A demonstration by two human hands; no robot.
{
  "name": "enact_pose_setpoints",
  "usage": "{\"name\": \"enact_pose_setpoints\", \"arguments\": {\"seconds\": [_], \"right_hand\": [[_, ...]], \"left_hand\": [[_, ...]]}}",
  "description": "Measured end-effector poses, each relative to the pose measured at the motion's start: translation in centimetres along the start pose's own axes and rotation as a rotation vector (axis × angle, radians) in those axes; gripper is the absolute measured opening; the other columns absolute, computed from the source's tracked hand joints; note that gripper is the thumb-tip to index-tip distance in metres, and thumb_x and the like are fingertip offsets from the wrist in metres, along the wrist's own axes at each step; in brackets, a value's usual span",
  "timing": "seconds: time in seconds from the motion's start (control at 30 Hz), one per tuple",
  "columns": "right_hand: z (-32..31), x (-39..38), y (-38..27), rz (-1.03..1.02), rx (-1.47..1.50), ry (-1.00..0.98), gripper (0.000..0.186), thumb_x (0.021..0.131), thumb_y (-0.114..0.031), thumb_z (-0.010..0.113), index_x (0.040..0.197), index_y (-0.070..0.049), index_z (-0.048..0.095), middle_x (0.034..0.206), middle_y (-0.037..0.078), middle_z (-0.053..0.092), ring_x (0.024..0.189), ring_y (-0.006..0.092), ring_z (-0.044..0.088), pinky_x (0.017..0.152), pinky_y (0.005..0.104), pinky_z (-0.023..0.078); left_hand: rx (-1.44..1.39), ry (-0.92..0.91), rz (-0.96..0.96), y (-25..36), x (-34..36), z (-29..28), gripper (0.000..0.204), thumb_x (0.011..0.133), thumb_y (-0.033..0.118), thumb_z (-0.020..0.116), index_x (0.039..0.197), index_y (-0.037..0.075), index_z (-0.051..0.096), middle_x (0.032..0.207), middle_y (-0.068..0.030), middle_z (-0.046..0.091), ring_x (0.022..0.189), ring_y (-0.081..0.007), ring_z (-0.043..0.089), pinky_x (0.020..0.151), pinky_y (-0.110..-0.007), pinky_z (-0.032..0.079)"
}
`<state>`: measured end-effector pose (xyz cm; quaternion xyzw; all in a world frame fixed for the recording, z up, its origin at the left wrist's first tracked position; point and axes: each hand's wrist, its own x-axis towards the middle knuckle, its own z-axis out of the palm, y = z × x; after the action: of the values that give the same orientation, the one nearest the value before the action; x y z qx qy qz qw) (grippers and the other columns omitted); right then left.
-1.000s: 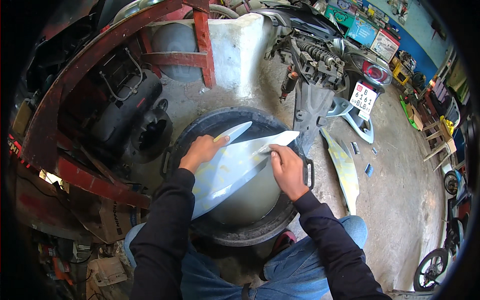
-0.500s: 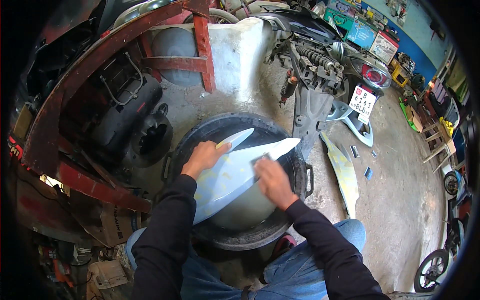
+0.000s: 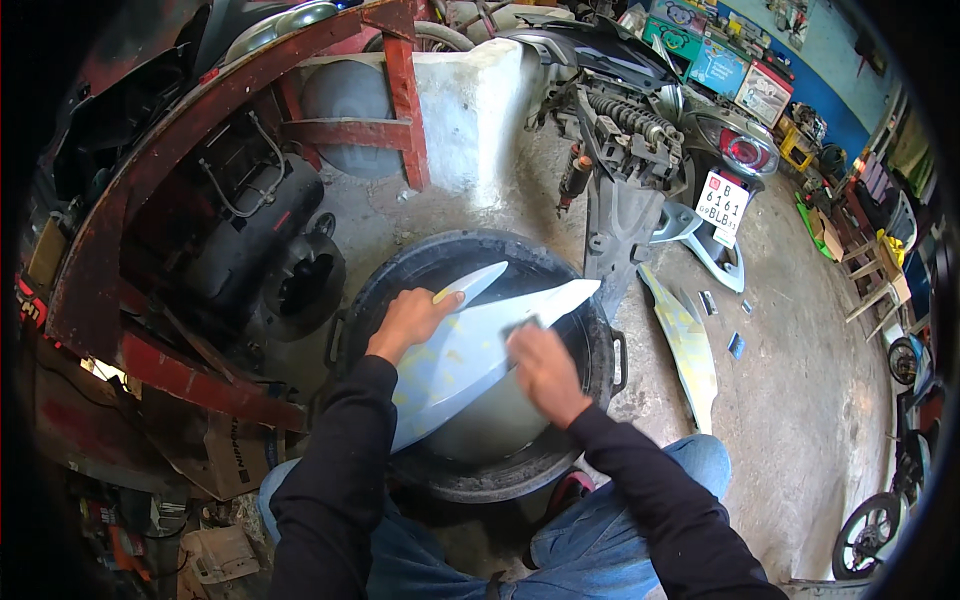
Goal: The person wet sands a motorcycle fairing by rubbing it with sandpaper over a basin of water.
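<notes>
A pale blue-white motorcycle body panel with yellowish patches lies tilted across a round black tub between my knees. Its pointed tip reaches toward the tub's far right side, and a narrower prong stands off its far edge. My left hand is closed round the panel near the base of that prong. Pressed to the panel's surface, my right hand is blurred by motion and pinches a small dark grey piece of sandpaper. Cloudy water shows in the tub below the panel.
A second patchy panel lies on the concrete floor to the right, beside small blue scraps. Beyond the tub stands a partly stripped motorcycle. At left are a red wooden frame and a black tank.
My right hand has shifted slightly toward me along the panel with the sandpaper. My left hand keeps its hold, and the panel stays nearly in place.
</notes>
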<state>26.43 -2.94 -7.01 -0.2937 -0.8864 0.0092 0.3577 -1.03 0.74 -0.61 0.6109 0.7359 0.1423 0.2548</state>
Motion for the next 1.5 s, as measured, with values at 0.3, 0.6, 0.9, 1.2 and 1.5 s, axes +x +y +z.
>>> {"name": "enact_pose_setpoints", "arguments": {"seconds": [0.3, 0.6, 0.9, 1.2, 1.5], "right_hand": [[-0.9, 1.4, 2.6, 0.165, -0.062, -0.041, 0.043, 0.081, -0.005, 0.068, 0.123, 0.005, 0.066, 0.126, 0.017, 0.063, 0.128, 0.038, 0.054, 0.109, 0.0532, 0.044], [-0.1, 0.8, 1.3, 0.14, -0.132, 0.019, 0.031, 0.084, -0.004, 0.063, 0.115, 0.004, 0.066, 0.119, 0.018, 0.064, 0.119, 0.0363, 0.057, 0.106, 0.0478, 0.044], [0.5, 0.0, -1.1, 0.027, -0.056, -0.036, 0.039, 0.081, -0.005, 0.068, 0.119, 0.005, 0.067, 0.124, 0.017, 0.065, 0.121, 0.0372, 0.056, 0.107, 0.0474, 0.045], [-0.2, 0.4, -2.0, 0.039, -0.006, -0.033, 0.036, 0.082, -0.001, 0.064, 0.118, 0.005, 0.067, 0.122, 0.017, 0.064, 0.119, 0.0363, 0.056, 0.104, 0.0472, 0.046], [-0.1, 0.9, 0.0, 0.132, -0.017, 0.005, 0.037, 0.079, 0.001, 0.064, 0.116, 0.002, 0.069, 0.121, 0.018, 0.065, 0.117, 0.0372, 0.057, 0.105, 0.0469, 0.047]], "left_hand": [[-0.019, 0.047, 0.029, 0.1, 0.0, 0.1, 0.083, 0.094, 0.069, 0.055, 0.102, -0.011, 0.075, 0.099, -0.0352, 0.072, 0.102, -0.0488, 0.07, 0.092, -0.053, 0.052], [0.005, 0.043, 0.017, 0.3, -0.1, 0.1, 0.079, 0.095, 0.067, 0.055, 0.106, -0.008, 0.076, 0.1, -0.0318, 0.073, 0.101, -0.0452, 0.072, 0.09, -0.051, 0.053], [-0.04, -0.003, -0.022, 0.1, 0.0, -0.1, 0.082, 0.093, 0.07, 0.056, 0.103, -0.009, 0.076, 0.1, -0.0345, 0.072, 0.106, -0.0469, 0.07, 0.095, -0.052, 0.052], [-0.012, -0.033, 0.008, -0.1, 0.2, -0.1, 0.078, 0.095, 0.066, 0.056, 0.107, -0.009, 0.076, 0.099, -0.0318, 0.073, 0.099, -0.0443, 0.072, 0.088, -0.051, 0.053], [-0.041, -0.025, -0.025, 0.2, -0.1, -0.1, 0.083, 0.094, 0.069, 0.055, 0.106, -0.01, 0.075, 0.105, -0.035, 0.072, 0.106, -0.0476, 0.07, 0.095, -0.052, 0.052]]}}
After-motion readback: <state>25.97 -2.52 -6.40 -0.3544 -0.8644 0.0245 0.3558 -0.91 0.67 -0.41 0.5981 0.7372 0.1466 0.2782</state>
